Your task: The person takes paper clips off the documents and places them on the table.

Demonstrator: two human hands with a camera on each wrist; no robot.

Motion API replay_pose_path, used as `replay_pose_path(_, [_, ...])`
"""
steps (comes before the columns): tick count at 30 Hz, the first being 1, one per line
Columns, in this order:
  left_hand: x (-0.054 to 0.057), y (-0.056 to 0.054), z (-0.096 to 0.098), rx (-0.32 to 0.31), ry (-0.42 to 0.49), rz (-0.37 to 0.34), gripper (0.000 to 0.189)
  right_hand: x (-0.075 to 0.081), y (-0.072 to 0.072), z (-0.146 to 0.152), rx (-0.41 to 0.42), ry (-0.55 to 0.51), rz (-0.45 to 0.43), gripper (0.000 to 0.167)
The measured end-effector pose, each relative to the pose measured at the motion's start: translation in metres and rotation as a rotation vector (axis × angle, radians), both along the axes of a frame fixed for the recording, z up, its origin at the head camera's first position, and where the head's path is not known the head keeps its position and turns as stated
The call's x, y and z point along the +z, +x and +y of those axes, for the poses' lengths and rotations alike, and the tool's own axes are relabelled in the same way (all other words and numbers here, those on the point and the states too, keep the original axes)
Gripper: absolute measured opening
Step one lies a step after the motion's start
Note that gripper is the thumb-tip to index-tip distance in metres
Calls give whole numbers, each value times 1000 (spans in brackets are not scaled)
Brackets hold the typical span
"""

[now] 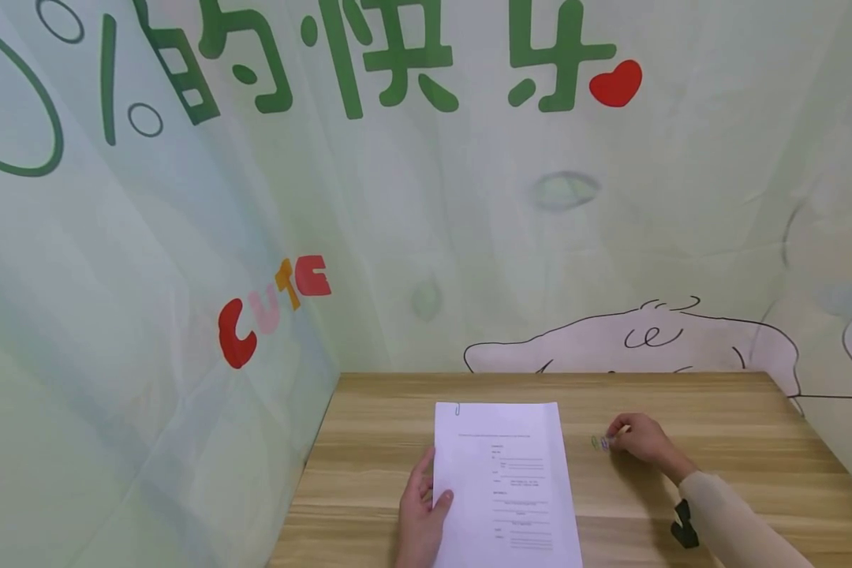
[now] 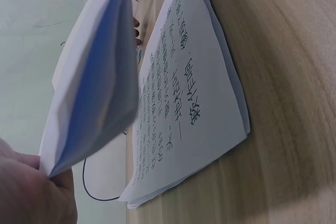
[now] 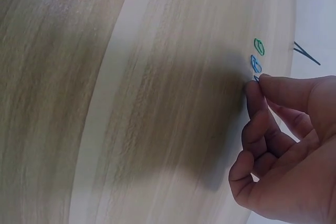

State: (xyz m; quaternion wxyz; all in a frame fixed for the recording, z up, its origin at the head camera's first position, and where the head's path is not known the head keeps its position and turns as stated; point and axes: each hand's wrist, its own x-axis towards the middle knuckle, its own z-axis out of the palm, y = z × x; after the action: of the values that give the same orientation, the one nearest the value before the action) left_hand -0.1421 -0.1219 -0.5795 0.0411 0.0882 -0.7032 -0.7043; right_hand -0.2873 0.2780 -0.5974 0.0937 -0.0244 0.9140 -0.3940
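Observation:
My left hand [image 1: 424,505] holds a sheaf of printed white paper [image 1: 518,442] by its left edge, thumb on the front. A paper clip [image 1: 457,409] sits on the sheaf's top edge near the left corner. In the left wrist view the held sheaf [image 2: 100,77] is raised, and a stack of handwritten sheets [image 2: 194,108] lies on the table behind it. To the right, my right hand [image 1: 642,438] pinches a blue paper clip [image 3: 256,78] between thumb and index finger, mostly hidden by the fingertips. Beside it lie another blue paper clip [image 3: 255,64] and a green one [image 3: 259,46].
The wood-grain table [image 1: 369,442] ends at a printed cloth backdrop [image 1: 397,237] at the back, with more cloth along the left side. A black device [image 1: 684,527] is by the right wrist, below the sleeve [image 1: 731,513].

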Motion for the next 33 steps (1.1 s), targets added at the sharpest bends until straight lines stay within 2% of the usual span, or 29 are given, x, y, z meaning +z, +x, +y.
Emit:
replay_pose_path(15, [-1,-1,1,-5,4,-20,77,1,-1,-2,9,43,29,7])
replay_pose_path(20, [-3,0,2,-16,2,-16,77,10,-3,-1,9,94,26,7])
replay_pose_path(24, [-4,0,3,-16,1,-17,77,19,-5,-1,24,125,101,10])
replay_pose_path(27, [-3,0,2,-16,1,-12,77,25,-7,-2,31,123,124,10])
replay_pose_path(33, [-4,0,4,-29,10,-9,76,34,-8,-7,31,68,69,13])
